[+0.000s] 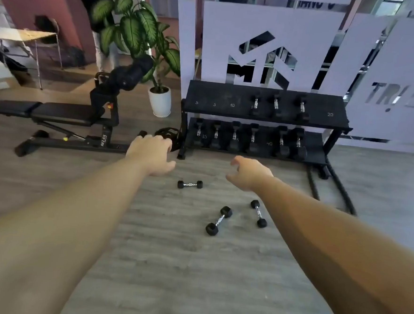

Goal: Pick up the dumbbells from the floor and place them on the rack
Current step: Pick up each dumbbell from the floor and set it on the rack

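Observation:
Three small black hex dumbbells with chrome handles lie on the grey wood floor: one (pixel 190 184) nearest the rack, a larger one (pixel 218 220) closer to me, and a third (pixel 258 213) to its right. My left hand (pixel 152 154) hovers above and left of the first dumbbell, fingers apart, holding nothing. My right hand (pixel 249 173) hangs to the right of it, fingers curled loosely and empty. Behind them stands the black two-tier rack (pixel 215 93), with three dumbbells on its top shelf and several on the lower one.
A black adjustable bench (pixel 57 114) stands at left, with a weight plate (pixel 168 135) by the rack's left leg. A potted plant (pixel 159 100) sits behind it. Thick black ropes (pixel 333 190) trail across the floor at the rack's right end. A frosted glass wall (pixel 390 71) backs the rack.

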Available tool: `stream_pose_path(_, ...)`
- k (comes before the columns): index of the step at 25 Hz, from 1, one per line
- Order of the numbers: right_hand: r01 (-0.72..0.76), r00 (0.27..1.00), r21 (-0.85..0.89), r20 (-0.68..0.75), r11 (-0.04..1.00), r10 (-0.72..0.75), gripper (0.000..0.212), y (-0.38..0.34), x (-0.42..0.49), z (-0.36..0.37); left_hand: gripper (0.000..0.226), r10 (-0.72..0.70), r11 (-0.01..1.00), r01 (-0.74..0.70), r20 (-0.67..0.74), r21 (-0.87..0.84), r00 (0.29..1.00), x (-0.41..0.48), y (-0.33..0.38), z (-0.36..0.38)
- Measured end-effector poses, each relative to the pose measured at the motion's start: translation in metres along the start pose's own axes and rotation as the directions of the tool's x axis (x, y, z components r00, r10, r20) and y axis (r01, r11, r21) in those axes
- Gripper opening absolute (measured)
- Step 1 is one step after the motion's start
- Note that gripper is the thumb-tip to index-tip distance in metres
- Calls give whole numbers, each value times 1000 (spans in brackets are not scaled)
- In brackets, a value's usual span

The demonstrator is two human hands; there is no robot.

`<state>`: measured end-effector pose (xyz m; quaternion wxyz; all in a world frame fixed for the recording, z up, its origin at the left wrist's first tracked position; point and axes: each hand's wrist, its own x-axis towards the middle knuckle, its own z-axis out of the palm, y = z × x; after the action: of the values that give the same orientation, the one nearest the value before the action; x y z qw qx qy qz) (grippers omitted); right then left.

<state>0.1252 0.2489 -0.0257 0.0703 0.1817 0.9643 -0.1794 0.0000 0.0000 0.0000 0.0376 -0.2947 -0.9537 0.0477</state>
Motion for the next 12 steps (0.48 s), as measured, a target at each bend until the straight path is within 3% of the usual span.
stream_pose_path(6,-88,994,-32,67,996,90,59,-24,78,0,52,2,1000,-1,27,-28,1000,83,-35,11)
stream_pose_path(12,-13,994,-58,108,998,19,59,-31,197,4,54,2,999,1,83,-43,997,172,-56,53)
